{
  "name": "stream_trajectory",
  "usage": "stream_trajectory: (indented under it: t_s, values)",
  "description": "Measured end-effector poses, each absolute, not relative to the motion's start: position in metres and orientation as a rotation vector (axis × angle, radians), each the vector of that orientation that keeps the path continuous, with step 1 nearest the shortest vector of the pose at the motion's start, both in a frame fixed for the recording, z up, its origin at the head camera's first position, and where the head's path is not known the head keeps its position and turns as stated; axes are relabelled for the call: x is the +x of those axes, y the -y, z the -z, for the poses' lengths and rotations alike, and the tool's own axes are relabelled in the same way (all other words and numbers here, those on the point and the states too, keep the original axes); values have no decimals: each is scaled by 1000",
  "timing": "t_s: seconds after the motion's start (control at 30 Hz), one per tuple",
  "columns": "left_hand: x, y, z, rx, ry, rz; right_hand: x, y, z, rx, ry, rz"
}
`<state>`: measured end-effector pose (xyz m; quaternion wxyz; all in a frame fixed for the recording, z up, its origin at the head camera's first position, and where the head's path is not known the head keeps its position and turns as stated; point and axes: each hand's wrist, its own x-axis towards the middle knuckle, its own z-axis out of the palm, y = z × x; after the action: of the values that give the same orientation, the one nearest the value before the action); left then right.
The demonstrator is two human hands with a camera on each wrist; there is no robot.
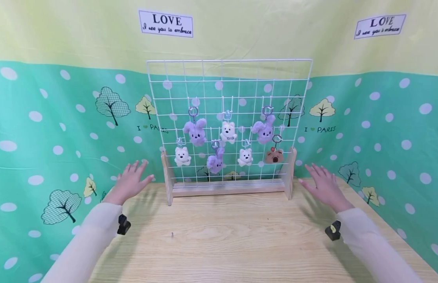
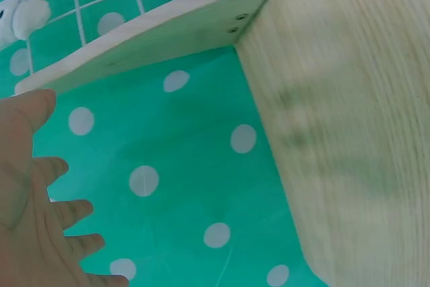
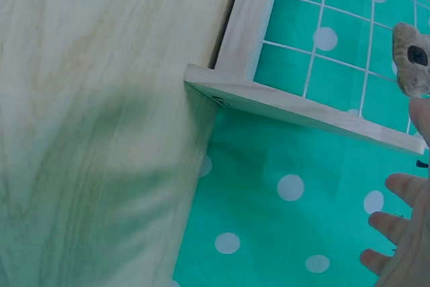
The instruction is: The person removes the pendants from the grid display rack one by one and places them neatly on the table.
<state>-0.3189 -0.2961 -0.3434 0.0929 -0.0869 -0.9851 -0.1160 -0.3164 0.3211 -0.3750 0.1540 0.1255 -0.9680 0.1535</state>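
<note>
My left hand (image 1: 130,182) is held out with spread fingers, left of a white wire grid rack (image 1: 240,81); it holds nothing. On the other side my right hand (image 1: 324,186) is likewise spread and holds nothing. Plush keychains hang on the rack's hooks in two rows. The upper row has a purple bunny keychain (image 1: 195,133), a white bear-like keychain (image 1: 228,132) and another purple bunny (image 1: 264,131). Below hang a white one (image 1: 182,156), a purple bunny (image 1: 215,162), another white one (image 1: 245,157) and a brown bear keychain (image 1: 274,156).
Wooden feet (image 1: 289,175) hold the rack upright at the back of a wooden table (image 1: 219,236). A small dark speck (image 1: 172,235) lies on the tabletop. Behind and at both sides hangs a green polka-dot cloth (image 1: 35,149).
</note>
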Motion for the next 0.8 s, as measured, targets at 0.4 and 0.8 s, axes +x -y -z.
stream_trajectory:
  t_s: [0.4, 0.8]
  values:
    - [-320, 284, 317, -262, 2872, 436, -326, -315, 348, 419, 2693, -555]
    - [-324, 255, 293, -339, 2522, 663, -342, -301, 324, 330, 2669, -988]
